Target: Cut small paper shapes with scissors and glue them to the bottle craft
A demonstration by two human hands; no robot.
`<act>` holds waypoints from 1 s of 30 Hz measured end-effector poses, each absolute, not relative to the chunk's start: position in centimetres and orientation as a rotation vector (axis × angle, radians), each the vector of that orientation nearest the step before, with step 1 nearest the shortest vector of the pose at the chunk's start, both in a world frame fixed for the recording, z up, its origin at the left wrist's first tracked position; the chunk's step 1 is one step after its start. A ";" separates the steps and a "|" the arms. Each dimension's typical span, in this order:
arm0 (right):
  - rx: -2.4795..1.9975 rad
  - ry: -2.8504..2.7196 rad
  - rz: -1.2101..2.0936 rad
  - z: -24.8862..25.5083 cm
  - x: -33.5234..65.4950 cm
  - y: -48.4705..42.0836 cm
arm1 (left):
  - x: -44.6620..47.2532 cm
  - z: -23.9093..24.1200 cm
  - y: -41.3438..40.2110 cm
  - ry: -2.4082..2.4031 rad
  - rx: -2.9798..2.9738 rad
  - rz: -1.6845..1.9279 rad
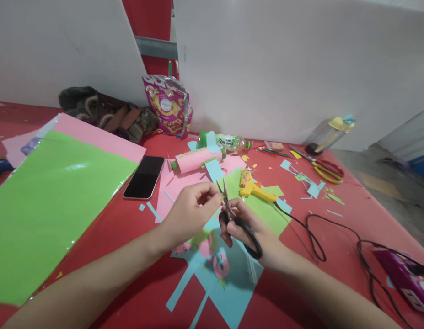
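Observation:
My right hand (253,224) grips a pair of scissors (250,237) with black handles, its blades slightly apart and pointing away from me. Beside the blades, my left hand (191,212) is closed in a pinch; whatever lies between thumb and forefinger is too small to make out. Under both hands are light blue paper (228,292) with cut strips and small pink paper pieces (220,265). Just beyond them lie a pink paper-wrapped roll (198,161) with green ends and a yellow glue gun (258,189).
A green sheet (67,196) and a black phone (144,177) lie left. Behind stand a snack bag (169,107) and a lying green bottle (228,141). At right are more scissors (326,171), paper scraps (313,187), a purple power box (404,278) and the glue gun's cord (335,220).

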State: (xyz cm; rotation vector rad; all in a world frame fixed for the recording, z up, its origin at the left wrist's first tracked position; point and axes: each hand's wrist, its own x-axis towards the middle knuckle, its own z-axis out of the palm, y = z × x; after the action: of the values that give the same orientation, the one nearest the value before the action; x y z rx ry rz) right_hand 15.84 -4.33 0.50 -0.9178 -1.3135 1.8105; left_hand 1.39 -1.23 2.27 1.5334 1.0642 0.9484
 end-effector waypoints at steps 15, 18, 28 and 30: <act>-0.844 -1.346 1.819 0.5 16.0 -4.4 | 1.3 2.1 -1.6 0.957 1.351 0.920; -0.857 -1.352 1.816 0.5 16.0 -4.4 | 1.4 2.2 -1.6 0.949 1.334 0.923; -0.827 -1.350 1.827 0.6 16.0 -4.3 | 1.4 2.0 -1.8 0.932 1.294 0.902; -0.821 -1.358 1.830 0.5 16.0 -4.3 | 1.4 2.0 -1.8 0.935 1.302 0.904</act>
State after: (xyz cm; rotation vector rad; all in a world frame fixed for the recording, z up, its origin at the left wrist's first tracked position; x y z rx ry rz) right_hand 16.04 -4.33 0.49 -0.8208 -1.3584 1.8298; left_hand 1.40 -1.77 2.03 1.3022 0.9348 0.9040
